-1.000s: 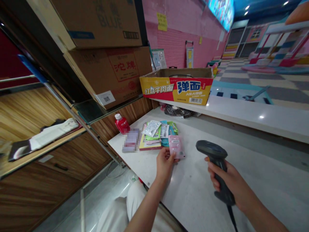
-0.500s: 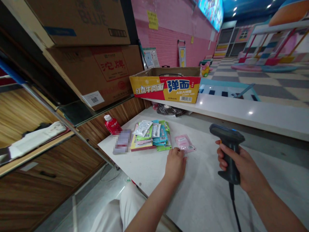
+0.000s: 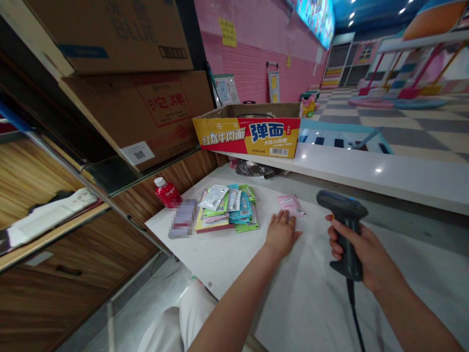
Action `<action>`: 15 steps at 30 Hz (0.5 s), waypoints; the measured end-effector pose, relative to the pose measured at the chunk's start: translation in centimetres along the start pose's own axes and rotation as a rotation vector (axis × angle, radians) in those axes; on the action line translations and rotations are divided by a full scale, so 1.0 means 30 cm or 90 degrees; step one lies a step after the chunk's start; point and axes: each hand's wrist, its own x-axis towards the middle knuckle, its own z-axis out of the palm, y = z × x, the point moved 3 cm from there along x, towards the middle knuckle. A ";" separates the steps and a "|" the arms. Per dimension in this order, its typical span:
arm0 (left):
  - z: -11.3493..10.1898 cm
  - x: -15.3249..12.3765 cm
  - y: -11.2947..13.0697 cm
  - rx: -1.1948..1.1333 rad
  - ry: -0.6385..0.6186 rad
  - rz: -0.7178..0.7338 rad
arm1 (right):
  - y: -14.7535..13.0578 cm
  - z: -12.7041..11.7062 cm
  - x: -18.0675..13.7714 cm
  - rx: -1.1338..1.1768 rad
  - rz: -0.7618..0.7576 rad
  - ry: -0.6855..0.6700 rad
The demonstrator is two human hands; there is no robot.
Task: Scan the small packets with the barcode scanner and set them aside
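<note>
My right hand (image 3: 361, 256) is wrapped round the grip of a dark handheld barcode scanner (image 3: 344, 220), held upright above the white counter (image 3: 293, 298); its cable hangs down toward me. My left hand (image 3: 281, 233) lies flat on the counter with fingers spread, fingertips just short of a small pink packet (image 3: 291, 205). To the left lies a pile of several green, blue and white sachets (image 3: 229, 205).
A red bottle (image 3: 167, 192) stands at the counter's far left corner beside a blurred item (image 3: 182, 219). A yellow-red cardboard box (image 3: 252, 129) sits on the raised white ledge (image 3: 366, 173), a dark bag (image 3: 254, 169) beneath it. Stacked brown cartons (image 3: 146, 105) rest on the left shelving.
My left hand took the pink packet from the pile, slid it rightward on the counter and let go. The scanner rose slightly and shifted right.
</note>
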 end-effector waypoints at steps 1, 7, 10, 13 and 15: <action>-0.003 -0.005 -0.007 0.002 0.001 0.000 | 0.005 -0.003 0.004 -0.003 0.003 0.004; -0.074 -0.043 -0.097 0.141 0.059 -0.012 | 0.069 -0.016 0.035 -0.030 0.034 0.006; -0.121 -0.046 -0.167 0.236 0.099 -0.035 | 0.092 -0.015 0.040 -0.047 0.041 0.008; -0.141 -0.047 -0.219 0.266 0.111 -0.038 | 0.098 -0.011 0.037 -0.044 0.048 0.003; -0.137 -0.047 -0.235 0.259 0.105 -0.028 | 0.096 -0.011 0.035 -0.037 0.049 0.002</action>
